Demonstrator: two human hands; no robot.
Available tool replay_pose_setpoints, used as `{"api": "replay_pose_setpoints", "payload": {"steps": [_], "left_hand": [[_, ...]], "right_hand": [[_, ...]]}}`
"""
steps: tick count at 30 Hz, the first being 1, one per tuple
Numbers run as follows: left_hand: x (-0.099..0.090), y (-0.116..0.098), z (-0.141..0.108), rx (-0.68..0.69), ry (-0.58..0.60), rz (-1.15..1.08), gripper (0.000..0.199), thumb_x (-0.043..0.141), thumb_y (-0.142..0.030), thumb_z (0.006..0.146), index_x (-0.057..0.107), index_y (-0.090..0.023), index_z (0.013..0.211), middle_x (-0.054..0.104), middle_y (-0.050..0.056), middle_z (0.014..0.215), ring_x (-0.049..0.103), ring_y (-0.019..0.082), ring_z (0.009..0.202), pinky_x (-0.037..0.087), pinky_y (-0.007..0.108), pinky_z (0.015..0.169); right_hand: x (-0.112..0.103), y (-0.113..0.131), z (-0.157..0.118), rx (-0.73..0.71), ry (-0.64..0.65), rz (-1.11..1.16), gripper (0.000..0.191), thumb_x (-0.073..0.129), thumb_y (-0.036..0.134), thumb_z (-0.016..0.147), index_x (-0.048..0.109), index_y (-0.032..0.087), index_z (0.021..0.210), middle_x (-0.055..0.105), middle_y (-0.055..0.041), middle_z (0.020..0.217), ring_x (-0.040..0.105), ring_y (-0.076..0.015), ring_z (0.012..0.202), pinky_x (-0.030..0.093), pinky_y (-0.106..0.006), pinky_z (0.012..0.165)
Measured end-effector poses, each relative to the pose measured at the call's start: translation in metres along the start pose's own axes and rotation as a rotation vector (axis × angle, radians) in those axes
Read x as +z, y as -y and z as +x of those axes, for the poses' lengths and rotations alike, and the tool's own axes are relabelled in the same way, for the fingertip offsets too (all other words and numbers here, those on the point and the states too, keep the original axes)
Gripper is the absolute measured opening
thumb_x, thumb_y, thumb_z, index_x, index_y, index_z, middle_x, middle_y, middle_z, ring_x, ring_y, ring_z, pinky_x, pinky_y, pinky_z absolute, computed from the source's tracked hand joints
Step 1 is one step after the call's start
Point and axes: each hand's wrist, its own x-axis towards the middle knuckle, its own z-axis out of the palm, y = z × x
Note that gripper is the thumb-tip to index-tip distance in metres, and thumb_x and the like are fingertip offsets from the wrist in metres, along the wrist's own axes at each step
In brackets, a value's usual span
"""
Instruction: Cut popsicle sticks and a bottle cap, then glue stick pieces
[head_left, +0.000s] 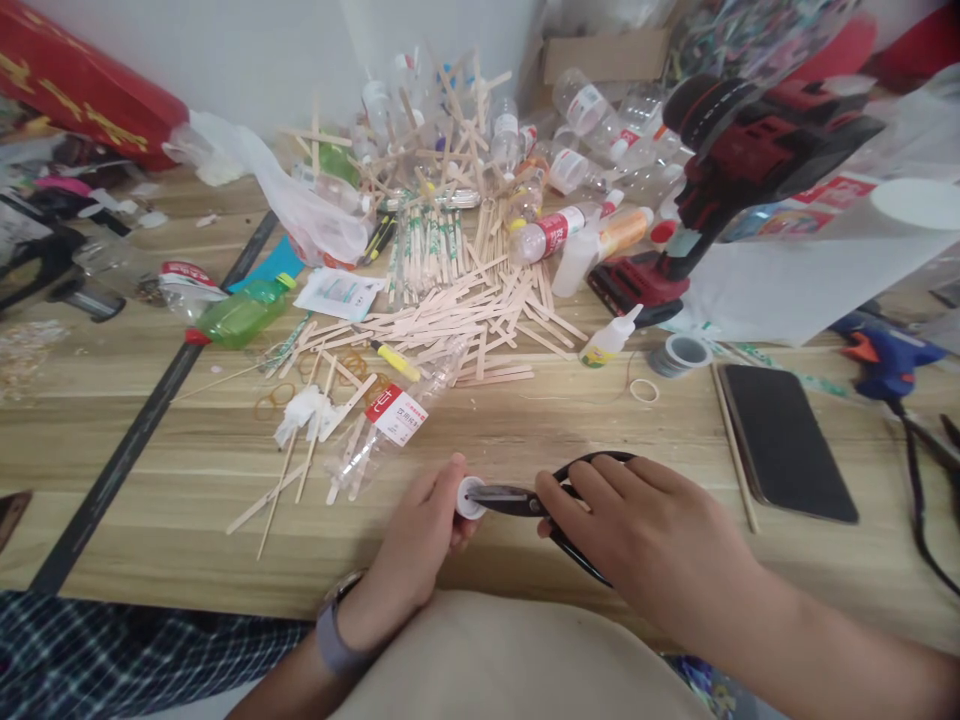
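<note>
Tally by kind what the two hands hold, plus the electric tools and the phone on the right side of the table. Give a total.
Black-handled metal scissors, in the right hand: 1
Small round white piece, in the left hand: 1
Electric tools, red-and-black drill and blue glue gun: 2
Dark flat phone: 1
Total: 5

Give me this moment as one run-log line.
left hand: holding white bottle cap | right hand: gripping black-handled scissors, tip at cap | nearby: smartphone
</note>
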Motion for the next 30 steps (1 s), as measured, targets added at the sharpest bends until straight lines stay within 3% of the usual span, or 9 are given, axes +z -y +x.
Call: {"api": "replay_pose_setpoints", "payload": {"steps": [7,15,23,26,30], "left_hand": [[-0.003,0.001,0.002,-0.029,0.072,-0.032,0.04,0.043,-0.055,0.084,0.045,-0.021,0.061,0.035,-0.007,0.044,0.024,0.009,0.042,0.014,0.024,0.043],[-0.003,0.0,0.003,-0.011,0.108,-0.019,0.043,0.044,-0.058,0.082,0.04,-0.022,0.057,0.031,-0.008,0.045,0.022,0.009,0.042,0.015,0.023,0.042],[-0.004,0.004,0.005,0.007,0.128,-0.01,0.045,0.045,-0.056,0.084,0.039,-0.022,0.055,0.034,-0.008,0.044,0.024,0.008,0.041,0.016,0.024,0.042],[-0.005,0.007,0.005,-0.003,0.133,-0.029,0.045,0.042,-0.059,0.085,0.048,-0.02,0.064,0.036,-0.008,0.046,0.024,0.008,0.042,0.015,0.023,0.042],[-0.007,0.01,0.005,0.104,0.138,-0.065,0.051,0.041,-0.062,0.087,0.06,-0.015,0.097,0.048,-0.004,0.059,0.035,0.01,0.05,0.024,0.023,0.047]], "right_hand": [[0.002,0.0,0.001,-0.011,0.032,-0.004,0.016,0.055,0.011,0.081,0.064,0.02,0.09,0.06,-0.0007,0.064,0.052,-0.0192,0.056,0.023,-0.033,0.056],[0.009,-0.002,-0.002,-0.004,0.01,0.067,0.008,0.055,0.021,0.088,0.062,0.022,0.09,0.058,0.0017,0.064,0.053,-0.0193,0.058,0.024,-0.033,0.058],[0.014,-0.003,-0.005,0.014,-0.002,0.085,0.024,0.04,0.027,0.098,0.06,0.023,0.085,0.057,0.0009,0.063,0.053,-0.0192,0.058,0.023,-0.033,0.059],[0.013,-0.003,-0.004,0.013,-0.002,0.062,0.022,0.042,0.027,0.097,0.061,0.023,0.085,0.057,0.001,0.063,0.053,-0.019,0.057,0.023,-0.033,0.058],[0.011,-0.004,-0.004,0.047,0.028,0.044,0.02,0.045,0.025,0.096,0.061,0.023,0.084,0.058,0.001,0.063,0.055,-0.0191,0.058,0.023,-0.033,0.058]]}}
